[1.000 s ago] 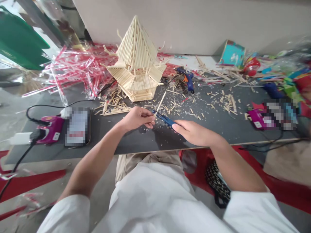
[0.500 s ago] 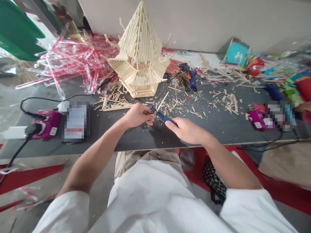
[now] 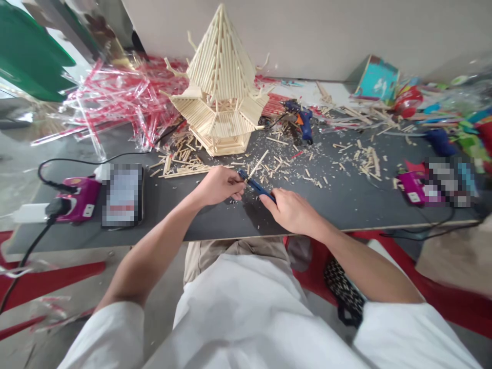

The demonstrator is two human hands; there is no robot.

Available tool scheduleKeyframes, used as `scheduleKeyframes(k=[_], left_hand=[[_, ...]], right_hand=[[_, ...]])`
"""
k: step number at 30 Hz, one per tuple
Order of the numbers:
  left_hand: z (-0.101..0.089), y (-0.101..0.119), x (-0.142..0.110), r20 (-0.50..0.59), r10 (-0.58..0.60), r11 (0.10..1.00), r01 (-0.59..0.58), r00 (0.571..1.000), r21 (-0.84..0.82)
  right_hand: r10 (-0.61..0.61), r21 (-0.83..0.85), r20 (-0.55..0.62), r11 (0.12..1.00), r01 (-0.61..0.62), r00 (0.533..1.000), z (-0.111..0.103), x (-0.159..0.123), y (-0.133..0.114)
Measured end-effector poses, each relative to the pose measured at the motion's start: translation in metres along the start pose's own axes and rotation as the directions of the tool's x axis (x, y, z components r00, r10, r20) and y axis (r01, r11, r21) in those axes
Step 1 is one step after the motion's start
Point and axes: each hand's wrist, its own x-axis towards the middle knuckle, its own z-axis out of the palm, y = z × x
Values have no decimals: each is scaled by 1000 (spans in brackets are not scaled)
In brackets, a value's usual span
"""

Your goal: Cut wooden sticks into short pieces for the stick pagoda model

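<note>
My left hand [image 3: 223, 185] pinches a thin pale wooden stick [image 3: 258, 165] that points up and to the right. My right hand [image 3: 290, 209] is wrapped round a slim blue cutter [image 3: 257, 185], its thumb along the body. The cutter lies across the lower part of the stick, close to my left fingertips. Its exact edge is too small to make out. Just beyond both hands stands a model pavilion [image 3: 223, 77] built from such sticks, with a pointed roof and flared lower eaves.
Cut stick pieces [image 3: 367, 163] and shavings litter the grey table [image 3: 215, 223]. A blue glue gun [image 3: 306, 125] lies right of the model. Red-and-clear wrappers [image 3: 115, 102] heap at the back left. A phone [image 3: 123, 195] and purple power sockets [image 3: 79, 197] with cables sit left.
The view has shifted slightly. My right hand and the cutter have tilted a little, while my left hand keeps its pinch on the stick.
</note>
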Motion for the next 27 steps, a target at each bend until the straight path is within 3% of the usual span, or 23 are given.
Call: scheduleKeyframes(k=[11,15,18,21,24,27], left_hand=[[3,3,-7,34,-27,999,26,999,30],[1,5,-10,19,18,1000,-19,1000,2],[-12,8,-16,-2,48,999,-48,999,2],[-37,7,-21,-40,69,995,-66,997,70],[-62,1,-24,-234,137,954,-64,963,294],[-74,-7,-22,-265,188,833,-10,946,553]], right_hand=[[24,-13,5,1000,-24,1000,6,-14,-5],[52,-1,-24,999,-52,998,6,-14,-5],[115,4,-66,993,-115,991,4,-15,0],[127,5,-84,992,-127,988,1,-20,11],[132,47,-83,991,-128,988,3,-28,27],[179,66,-132,983,-172,975,9,-36,48]])
